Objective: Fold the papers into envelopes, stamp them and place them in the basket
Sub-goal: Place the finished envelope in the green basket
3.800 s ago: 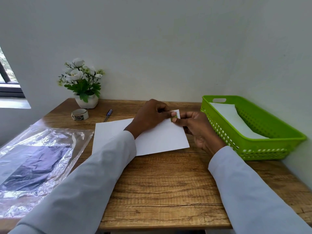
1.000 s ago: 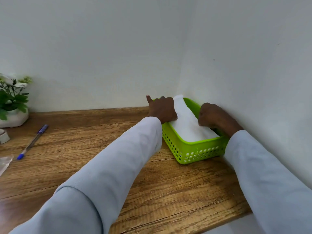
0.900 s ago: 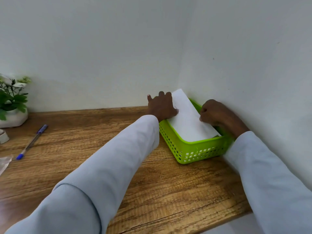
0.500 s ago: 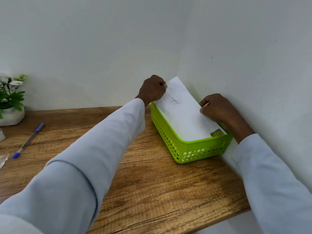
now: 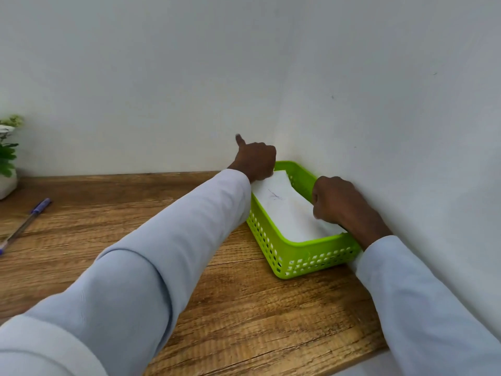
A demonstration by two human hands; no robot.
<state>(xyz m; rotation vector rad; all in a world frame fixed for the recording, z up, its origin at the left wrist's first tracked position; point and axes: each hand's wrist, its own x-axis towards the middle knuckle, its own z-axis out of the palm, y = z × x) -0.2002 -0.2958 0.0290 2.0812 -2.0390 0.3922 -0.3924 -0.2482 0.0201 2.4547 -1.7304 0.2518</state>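
A white folded envelope (image 5: 284, 210) with a small pen scribble lies inside the green plastic basket (image 5: 306, 244), which sits in the table's far right corner. My left hand (image 5: 256, 160) is at the envelope's far left corner, fingers curled over its edge and thumb sticking up. My right hand (image 5: 336, 202) has curled fingers on the envelope's near right part, close against the wall. More white paper shows under my right hand. The stamp is hidden.
A blue pen (image 5: 27, 221) lies at the left on the wooden table (image 5: 244, 308). A potted plant (image 5: 6, 158) in a white pot stands at the far left edge of view. White walls close in behind and to the right of the basket.
The envelope was tilted up above the basket half a second ago; it now lies lower, down inside it. Both hands went down with it, and the stamp corner is no longer visible.
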